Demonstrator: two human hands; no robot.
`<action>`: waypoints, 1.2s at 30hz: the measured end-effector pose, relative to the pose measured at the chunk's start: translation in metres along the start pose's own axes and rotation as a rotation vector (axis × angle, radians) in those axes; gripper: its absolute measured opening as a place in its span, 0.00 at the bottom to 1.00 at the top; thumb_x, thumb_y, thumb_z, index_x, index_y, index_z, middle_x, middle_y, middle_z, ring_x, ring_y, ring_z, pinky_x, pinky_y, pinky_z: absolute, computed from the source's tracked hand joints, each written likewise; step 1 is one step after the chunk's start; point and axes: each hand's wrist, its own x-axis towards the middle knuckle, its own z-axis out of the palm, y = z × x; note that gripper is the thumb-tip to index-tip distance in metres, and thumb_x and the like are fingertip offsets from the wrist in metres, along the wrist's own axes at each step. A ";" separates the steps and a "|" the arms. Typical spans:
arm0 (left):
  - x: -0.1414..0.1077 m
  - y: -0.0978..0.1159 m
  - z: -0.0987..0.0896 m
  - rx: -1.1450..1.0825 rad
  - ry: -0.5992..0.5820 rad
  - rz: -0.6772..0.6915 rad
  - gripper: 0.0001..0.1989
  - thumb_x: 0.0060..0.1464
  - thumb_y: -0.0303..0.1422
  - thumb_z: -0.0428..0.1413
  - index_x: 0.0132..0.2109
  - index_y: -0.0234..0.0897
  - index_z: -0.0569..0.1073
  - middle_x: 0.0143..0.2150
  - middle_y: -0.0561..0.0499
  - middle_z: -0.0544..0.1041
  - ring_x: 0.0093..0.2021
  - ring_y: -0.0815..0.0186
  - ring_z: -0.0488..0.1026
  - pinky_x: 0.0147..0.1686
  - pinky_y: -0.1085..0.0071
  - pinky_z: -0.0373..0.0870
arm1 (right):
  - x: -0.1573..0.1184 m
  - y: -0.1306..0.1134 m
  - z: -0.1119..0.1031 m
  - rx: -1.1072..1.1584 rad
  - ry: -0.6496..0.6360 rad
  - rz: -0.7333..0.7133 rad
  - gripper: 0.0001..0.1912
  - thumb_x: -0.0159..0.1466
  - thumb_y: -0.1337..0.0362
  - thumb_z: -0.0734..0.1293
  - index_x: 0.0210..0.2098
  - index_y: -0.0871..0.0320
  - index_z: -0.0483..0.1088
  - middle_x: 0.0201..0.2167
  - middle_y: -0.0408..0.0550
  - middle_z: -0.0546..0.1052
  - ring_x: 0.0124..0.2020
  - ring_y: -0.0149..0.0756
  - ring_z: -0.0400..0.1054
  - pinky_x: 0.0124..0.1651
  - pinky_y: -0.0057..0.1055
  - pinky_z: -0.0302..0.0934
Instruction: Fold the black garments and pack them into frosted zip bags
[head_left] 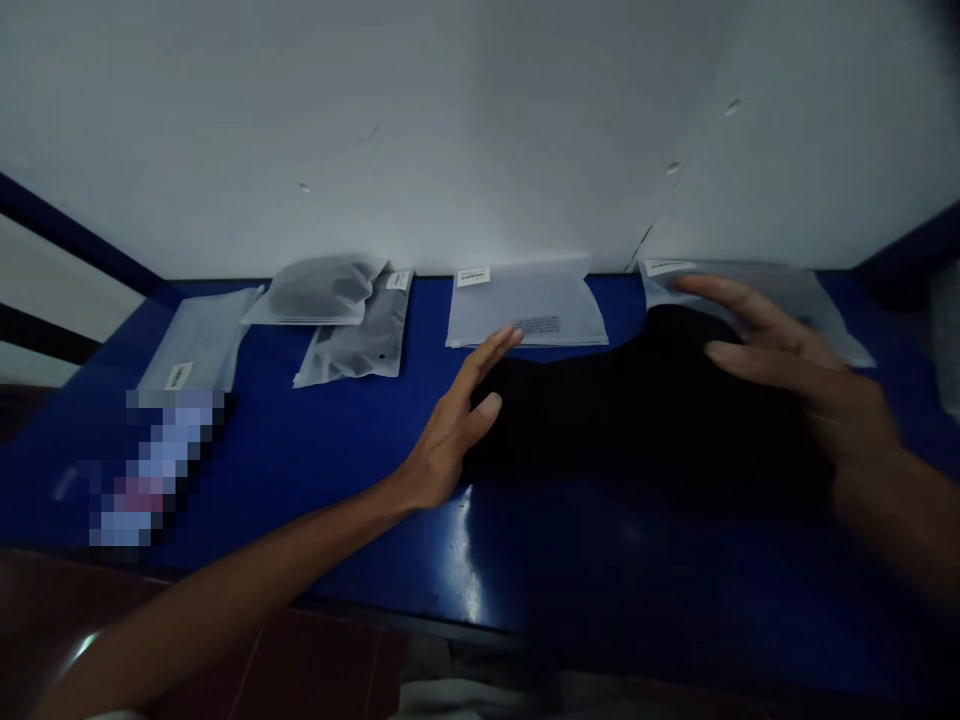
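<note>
A black piece of cloth [600,420], perhaps a folded garment, lies across the blue table; it is too dark to make out its kind. My left hand [454,430] rests at its left end, fingers stretched out and thumb apart. Over the right part of the cloth is my right hand [817,385], slightly blurred, with thumb and forefinger spread and the other fingers partly hidden. Behind the cloth lies a frosted zip bag [517,300] with a white label. Another frosted bag [810,295] sits behind my right hand.
Farther left are a flat frosted bag [202,335], a bag with dark contents [315,290] and one partly beneath it [360,340]. A pixelated object [161,470] lies near the left front. A pale wall [450,130] rises behind the blue table [330,440].
</note>
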 end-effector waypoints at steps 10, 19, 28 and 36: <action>0.003 0.003 -0.003 0.383 -0.058 0.003 0.39 0.65 0.39 0.54 0.76 0.50 0.43 0.78 0.49 0.49 0.77 0.52 0.49 0.75 0.47 0.52 | 0.024 0.019 0.079 -0.221 -0.405 -0.225 0.24 0.72 0.58 0.64 0.66 0.47 0.61 0.44 0.45 0.82 0.44 0.39 0.79 0.48 0.40 0.76; 0.007 -0.009 -0.010 0.623 -0.097 0.103 0.22 0.67 0.26 0.45 0.64 0.40 0.69 0.72 0.45 0.63 0.74 0.57 0.56 0.73 0.50 0.57 | -0.005 0.057 0.046 -0.850 -0.297 -0.874 0.23 0.71 0.67 0.63 0.65 0.60 0.66 0.62 0.58 0.74 0.67 0.47 0.64 0.69 0.49 0.61; 0.008 -0.004 -0.015 0.880 -0.473 0.126 0.32 0.69 0.51 0.51 0.72 0.42 0.61 0.76 0.42 0.57 0.77 0.46 0.47 0.73 0.35 0.41 | -0.008 0.072 -0.002 -1.026 -0.497 -0.808 0.31 0.72 0.66 0.60 0.73 0.54 0.54 0.70 0.51 0.65 0.73 0.46 0.55 0.73 0.58 0.53; 0.014 -0.007 -0.019 0.944 -0.512 0.207 0.22 0.73 0.40 0.49 0.69 0.48 0.67 0.73 0.49 0.63 0.77 0.49 0.48 0.73 0.34 0.40 | -0.006 0.070 -0.002 -0.886 -0.422 -0.751 0.23 0.72 0.65 0.62 0.65 0.51 0.67 0.65 0.49 0.72 0.69 0.45 0.62 0.71 0.56 0.56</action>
